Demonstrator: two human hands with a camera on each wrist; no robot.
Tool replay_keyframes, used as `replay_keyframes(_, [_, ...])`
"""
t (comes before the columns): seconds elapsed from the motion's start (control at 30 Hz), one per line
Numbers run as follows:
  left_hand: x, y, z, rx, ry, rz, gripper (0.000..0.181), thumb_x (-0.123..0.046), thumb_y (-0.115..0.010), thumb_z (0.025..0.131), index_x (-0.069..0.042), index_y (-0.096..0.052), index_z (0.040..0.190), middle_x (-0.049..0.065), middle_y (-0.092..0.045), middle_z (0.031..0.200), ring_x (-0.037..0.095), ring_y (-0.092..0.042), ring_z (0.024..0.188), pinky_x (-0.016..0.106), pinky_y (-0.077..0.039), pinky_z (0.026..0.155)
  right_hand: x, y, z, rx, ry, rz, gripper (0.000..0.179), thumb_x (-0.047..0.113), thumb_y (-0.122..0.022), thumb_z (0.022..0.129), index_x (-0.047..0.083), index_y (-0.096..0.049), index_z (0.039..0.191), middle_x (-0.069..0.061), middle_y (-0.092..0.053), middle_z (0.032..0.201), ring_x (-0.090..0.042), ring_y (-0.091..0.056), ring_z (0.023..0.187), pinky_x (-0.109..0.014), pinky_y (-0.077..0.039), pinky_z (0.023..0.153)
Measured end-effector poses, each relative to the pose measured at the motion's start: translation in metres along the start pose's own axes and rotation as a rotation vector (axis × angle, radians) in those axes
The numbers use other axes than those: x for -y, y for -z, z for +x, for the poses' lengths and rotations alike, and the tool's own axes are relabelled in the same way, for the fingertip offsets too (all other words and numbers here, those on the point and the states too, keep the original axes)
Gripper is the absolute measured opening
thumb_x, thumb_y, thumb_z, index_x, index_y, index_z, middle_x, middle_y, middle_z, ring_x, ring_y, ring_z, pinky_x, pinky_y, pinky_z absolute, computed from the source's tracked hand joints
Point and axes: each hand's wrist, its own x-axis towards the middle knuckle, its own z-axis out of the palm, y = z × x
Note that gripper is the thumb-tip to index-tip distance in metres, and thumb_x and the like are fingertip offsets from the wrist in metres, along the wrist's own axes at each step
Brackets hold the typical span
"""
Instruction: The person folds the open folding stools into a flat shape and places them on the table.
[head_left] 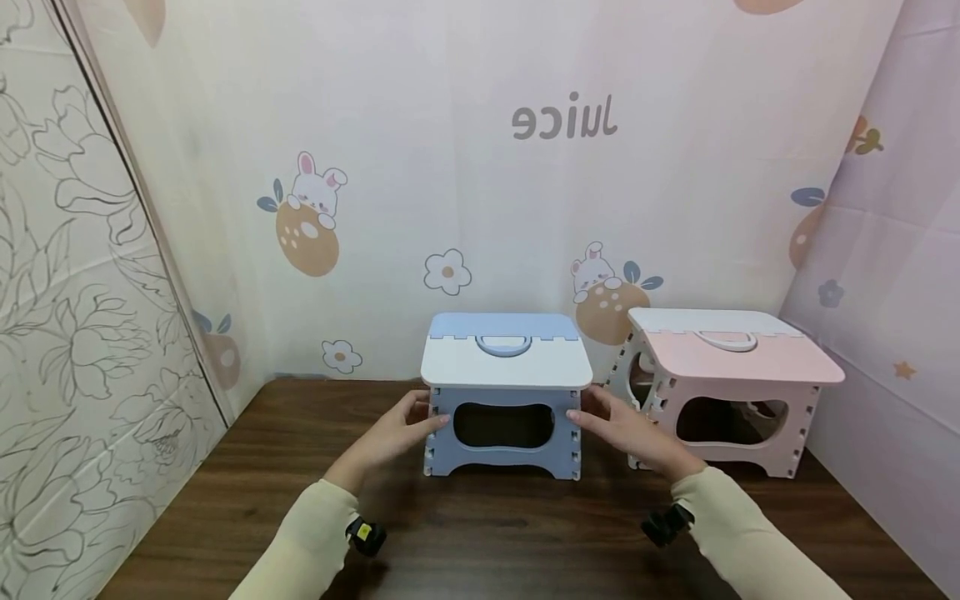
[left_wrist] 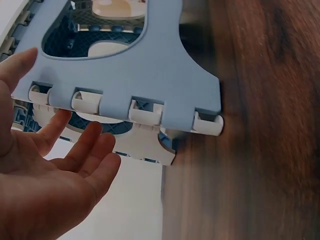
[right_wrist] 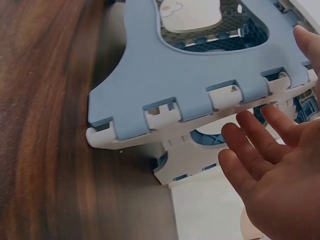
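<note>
A blue and white folding step stool stands unfolded on the table, its inset carry handle on top. My left hand holds its left side, with the thumb on the blue front panel and the fingers reaching round to the side by the white hinge pieces. At the opposite side, my right hand holds it likewise: thumb in front, loosely bent fingers beside the hinged edge. Part of each hand's fingers is hidden behind the stool in the head view.
Close on the right stands a pink and white folding stool, also unfolded. The dark wooden table meets a printed curtain behind, with more patterned cloth at the right and a flowered panel at the left.
</note>
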Motion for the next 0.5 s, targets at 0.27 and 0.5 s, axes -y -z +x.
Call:
replay_keyframes(0.27, [0.008,-0.001,-0.002,0.010,-0.003,0.022,0.065,-0.045,-0.071,0.092,-0.013,-0.047,0.143,0.009,-0.055,0.135,0.030,-0.051,0.126,0.058,-0.040,0.103,-0.013,-0.007,-0.002,-0.002,-0.033,-0.065,0.089,0.045,-0.062,0.098,-0.008,-0.018,0.154,-0.033,-0.032,0.152,-0.047,-0.036,0.137,-0.061,-0.038,0.104])
replay_keyframes(0.5, [0.012,-0.004,-0.002,0.029,-0.022,-0.004,0.063,-0.040,-0.071,0.093,-0.011,-0.046,0.142,0.011,-0.056,0.131,0.030,-0.053,0.121,0.058,-0.041,0.102,-0.019,-0.012,-0.001,-0.022,-0.021,-0.105,0.087,0.048,-0.065,0.095,-0.005,-0.026,0.152,-0.027,-0.043,0.146,-0.041,-0.045,0.132,-0.058,-0.042,0.102])
